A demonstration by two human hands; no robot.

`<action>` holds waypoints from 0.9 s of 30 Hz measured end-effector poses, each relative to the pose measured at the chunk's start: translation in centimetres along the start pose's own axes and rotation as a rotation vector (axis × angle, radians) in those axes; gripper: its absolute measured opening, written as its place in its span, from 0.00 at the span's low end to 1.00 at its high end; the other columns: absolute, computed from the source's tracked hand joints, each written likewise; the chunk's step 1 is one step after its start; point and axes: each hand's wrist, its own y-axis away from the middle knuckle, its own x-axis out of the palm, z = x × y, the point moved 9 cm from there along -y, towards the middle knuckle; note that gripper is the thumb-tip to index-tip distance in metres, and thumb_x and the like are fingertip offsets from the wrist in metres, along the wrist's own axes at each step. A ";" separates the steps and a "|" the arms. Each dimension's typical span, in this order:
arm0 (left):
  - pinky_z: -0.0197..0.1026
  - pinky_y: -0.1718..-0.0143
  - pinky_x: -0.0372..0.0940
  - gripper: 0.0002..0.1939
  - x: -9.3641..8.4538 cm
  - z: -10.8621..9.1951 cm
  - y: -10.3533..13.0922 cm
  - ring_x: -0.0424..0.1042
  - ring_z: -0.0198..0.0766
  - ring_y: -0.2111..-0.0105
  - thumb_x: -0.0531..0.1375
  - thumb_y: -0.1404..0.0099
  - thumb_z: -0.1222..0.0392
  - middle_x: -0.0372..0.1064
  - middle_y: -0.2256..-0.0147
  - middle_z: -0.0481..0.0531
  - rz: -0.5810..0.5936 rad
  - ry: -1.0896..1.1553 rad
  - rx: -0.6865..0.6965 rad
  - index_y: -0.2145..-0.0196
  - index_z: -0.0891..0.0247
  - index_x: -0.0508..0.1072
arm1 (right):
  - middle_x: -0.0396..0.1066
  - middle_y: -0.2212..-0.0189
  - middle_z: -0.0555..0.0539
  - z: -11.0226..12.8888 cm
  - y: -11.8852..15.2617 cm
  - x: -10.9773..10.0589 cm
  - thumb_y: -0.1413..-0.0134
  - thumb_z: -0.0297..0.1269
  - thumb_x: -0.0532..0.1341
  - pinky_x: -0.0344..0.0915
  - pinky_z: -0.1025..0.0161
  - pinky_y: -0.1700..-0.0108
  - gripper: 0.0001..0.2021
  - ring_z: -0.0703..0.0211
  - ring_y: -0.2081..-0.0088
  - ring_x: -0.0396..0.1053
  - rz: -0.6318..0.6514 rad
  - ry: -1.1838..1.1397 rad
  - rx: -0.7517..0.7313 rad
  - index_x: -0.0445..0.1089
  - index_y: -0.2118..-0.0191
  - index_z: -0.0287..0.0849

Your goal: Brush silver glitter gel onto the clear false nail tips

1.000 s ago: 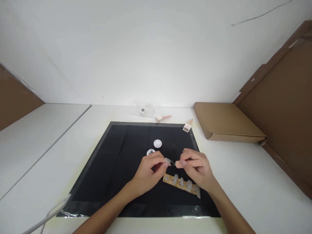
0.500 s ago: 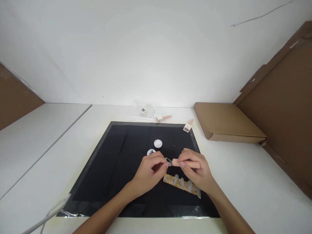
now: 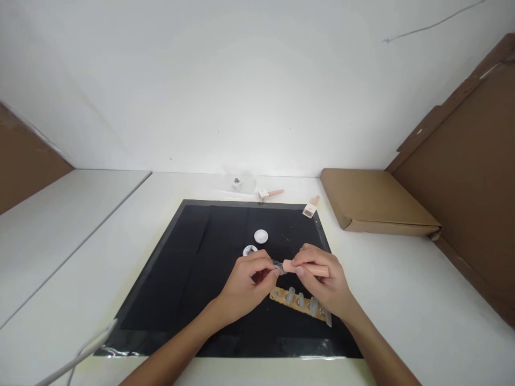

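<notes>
Between the thumb and fingers of my left hand is a small clear nail tip, mostly hidden by the fingers. My right hand pinches a tool with a smooth pink handle, lying nearly level. Its working end meets the nail tip, too small to make out clearly. Below the hands, a yellowish strip-shaped stand carries several clear nail tips on small pegs, its right end partly behind my right hand. Just beyond lie two small white dishes, one plain, the other with dark contents and partly covered by my left hand.
A black mat is taped to the white table. Beyond it are two pink-handled pieces with cream heads and a clear tray holding a small white object. A cardboard box stands right; a white cable crosses lower left.
The pink-handled tool has shifted slightly left, so its end now overlaps the nail tip. Both hands otherwise stay in nearly the same place.
</notes>
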 end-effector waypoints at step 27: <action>0.34 0.77 0.54 0.11 -0.3 0.0 -0.1 0.57 0.30 0.79 0.56 0.41 0.68 0.57 0.81 0.45 -0.035 -0.030 -0.020 0.81 0.65 0.68 | 0.64 0.77 0.51 0.4 0.0 0.1 0.44 0.27 0.57 0.59 0.65 0.75 0.06 0.62 0.76 0.61 -0.003 -0.014 -0.038 0.69 0.66 0.45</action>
